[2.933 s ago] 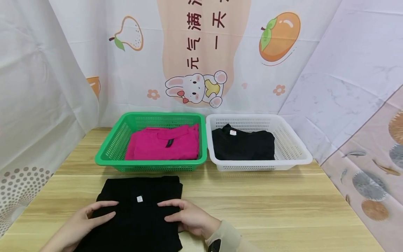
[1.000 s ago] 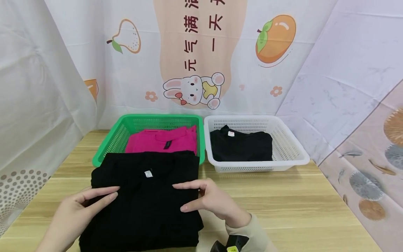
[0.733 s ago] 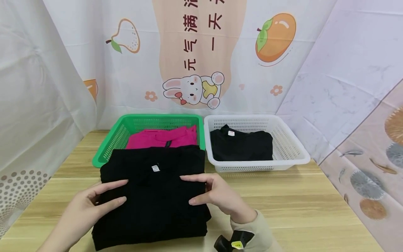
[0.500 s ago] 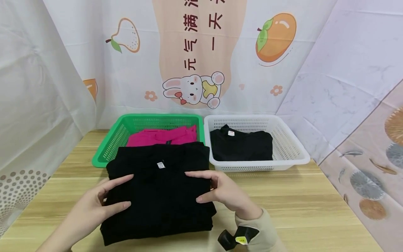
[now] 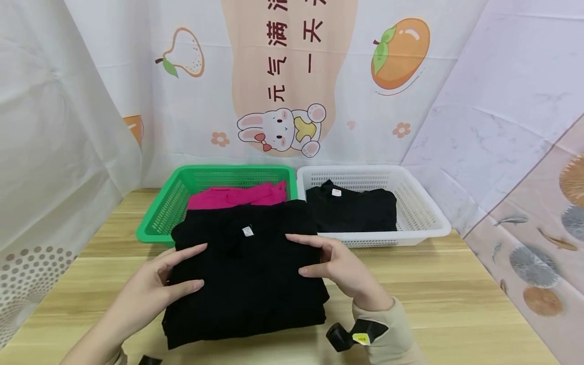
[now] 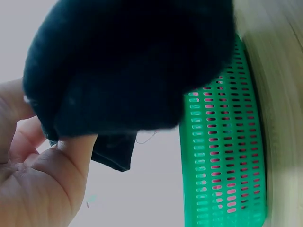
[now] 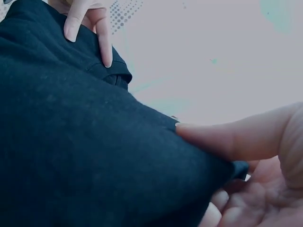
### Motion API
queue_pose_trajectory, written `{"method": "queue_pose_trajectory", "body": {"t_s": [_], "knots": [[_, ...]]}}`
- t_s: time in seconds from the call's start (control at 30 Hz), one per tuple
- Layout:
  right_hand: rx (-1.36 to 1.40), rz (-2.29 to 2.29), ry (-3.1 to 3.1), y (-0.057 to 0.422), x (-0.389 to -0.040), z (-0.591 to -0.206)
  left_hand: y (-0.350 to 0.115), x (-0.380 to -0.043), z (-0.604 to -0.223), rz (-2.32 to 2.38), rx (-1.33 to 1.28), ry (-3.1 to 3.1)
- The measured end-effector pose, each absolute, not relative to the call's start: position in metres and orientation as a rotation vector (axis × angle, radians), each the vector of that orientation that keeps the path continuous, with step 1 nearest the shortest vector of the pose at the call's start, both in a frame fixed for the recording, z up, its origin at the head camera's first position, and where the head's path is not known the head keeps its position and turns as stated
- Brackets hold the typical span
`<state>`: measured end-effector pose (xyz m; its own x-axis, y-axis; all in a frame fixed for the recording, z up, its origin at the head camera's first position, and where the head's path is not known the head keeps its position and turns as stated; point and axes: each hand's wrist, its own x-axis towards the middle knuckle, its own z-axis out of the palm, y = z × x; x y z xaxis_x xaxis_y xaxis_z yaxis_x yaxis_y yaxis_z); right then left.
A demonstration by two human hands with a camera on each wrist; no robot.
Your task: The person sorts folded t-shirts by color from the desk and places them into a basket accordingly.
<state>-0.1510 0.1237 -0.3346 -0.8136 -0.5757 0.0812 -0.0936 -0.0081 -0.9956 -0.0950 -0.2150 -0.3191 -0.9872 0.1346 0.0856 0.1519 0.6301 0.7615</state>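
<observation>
A folded black shirt point(image 5: 246, 274) with a small white label near its collar is held up between my two hands. My left hand point(image 5: 159, 284) grips its left side, thumb and index finger on top and the other fingers underneath. On the opposite side my right hand point(image 5: 342, 266) grips the edge the same way; in the right wrist view its thumb lies over the cloth and its fingers curl below. The shirt overlaps the front of the green basket point(image 5: 152, 223) in the head view, and the left wrist view shows it raised beside that basket's perforated wall.
Folded pink clothing point(image 5: 237, 196) lies in the green basket. To its right stands a white basket point(image 5: 420, 213) holding a folded black shirt point(image 5: 360, 210). Both baskets sit at the back of the wooden table point(image 5: 433, 294), against a printed curtain point(image 5: 191, 126).
The folded black shirt has been lifted off the table and carried forward and to the right by both hands. It now hides more of the pink clothing and the green basket's front.
</observation>
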Motion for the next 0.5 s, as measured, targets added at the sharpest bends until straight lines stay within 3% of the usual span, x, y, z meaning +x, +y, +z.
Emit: {"method": "queue_pose_trajectory", "body": {"t_s": [0.5], "knots": [[-0.568, -2.016, 1.996, 0.147, -0.157, -0.324, -0.195, -0.11, -0.307, -1.361, -0.312, -2.744]]}}
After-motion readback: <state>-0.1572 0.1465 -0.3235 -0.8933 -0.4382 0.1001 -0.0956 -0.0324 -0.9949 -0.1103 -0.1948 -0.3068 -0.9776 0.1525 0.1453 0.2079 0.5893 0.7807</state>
